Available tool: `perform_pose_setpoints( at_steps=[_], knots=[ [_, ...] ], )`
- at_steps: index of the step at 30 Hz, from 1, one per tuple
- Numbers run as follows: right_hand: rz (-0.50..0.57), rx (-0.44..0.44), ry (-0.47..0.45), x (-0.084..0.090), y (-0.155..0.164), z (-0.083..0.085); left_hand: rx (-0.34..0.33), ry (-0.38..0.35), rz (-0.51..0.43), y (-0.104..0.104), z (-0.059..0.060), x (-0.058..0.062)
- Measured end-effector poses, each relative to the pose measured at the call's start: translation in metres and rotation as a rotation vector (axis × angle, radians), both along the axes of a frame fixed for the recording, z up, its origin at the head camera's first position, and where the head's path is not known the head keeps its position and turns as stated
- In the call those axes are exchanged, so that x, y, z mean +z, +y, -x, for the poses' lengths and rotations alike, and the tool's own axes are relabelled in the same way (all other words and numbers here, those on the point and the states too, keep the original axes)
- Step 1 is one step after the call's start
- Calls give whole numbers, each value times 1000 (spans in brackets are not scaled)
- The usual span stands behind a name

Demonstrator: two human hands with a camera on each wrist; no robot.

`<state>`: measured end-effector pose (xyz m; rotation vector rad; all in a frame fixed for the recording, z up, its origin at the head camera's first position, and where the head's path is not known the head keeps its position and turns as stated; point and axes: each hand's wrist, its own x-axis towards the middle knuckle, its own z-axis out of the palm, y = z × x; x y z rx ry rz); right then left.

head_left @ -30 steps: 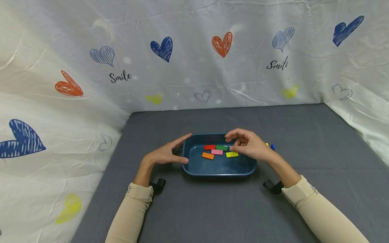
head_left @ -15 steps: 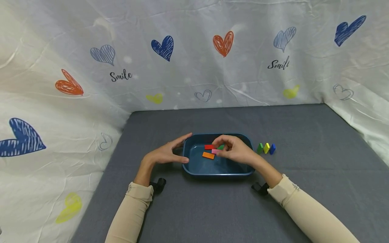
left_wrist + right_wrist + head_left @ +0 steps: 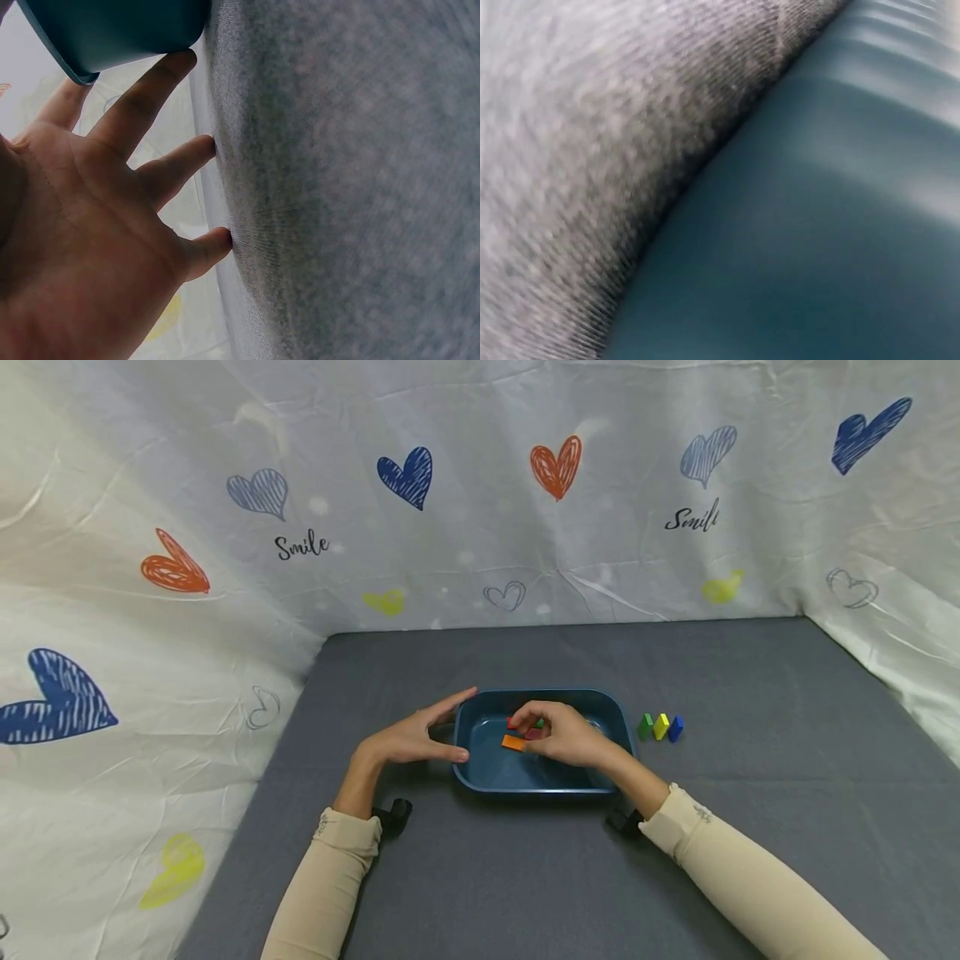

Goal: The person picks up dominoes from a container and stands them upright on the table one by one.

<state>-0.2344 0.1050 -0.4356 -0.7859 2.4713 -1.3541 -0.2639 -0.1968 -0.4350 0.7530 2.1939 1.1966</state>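
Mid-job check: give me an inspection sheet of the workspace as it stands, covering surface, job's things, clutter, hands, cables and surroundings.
Surface: grey cloth-covered table, flat.
Job's things: blue tray at the middle; inside it an orange block, a red block, and pink and green blocks mostly hidden by the hand.
Clutter: three small blocks in a row to the right of the tray, green, yellow, blue, standing on the table.
Hands: left hand with straight fingers against the tray's left end; right hand inside the tray, fingers curled over the blocks; whether it grips one cannot be told.
Cables: nothing seen.
Surroundings: white backdrop printed with hearts and "Smile", on three sides.
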Motion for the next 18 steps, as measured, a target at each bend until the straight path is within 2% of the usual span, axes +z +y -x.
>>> perform_pose_setpoints(
  at_steps=[8, 18],
  knots=[
    [-48, 2, -18, -3, -4, 2, 0, 0, 14, 2, -1, 1],
    [-44, 47, -30, -4, -6, 1, 9, 2, 12, 1, -3, 3]
  ],
)
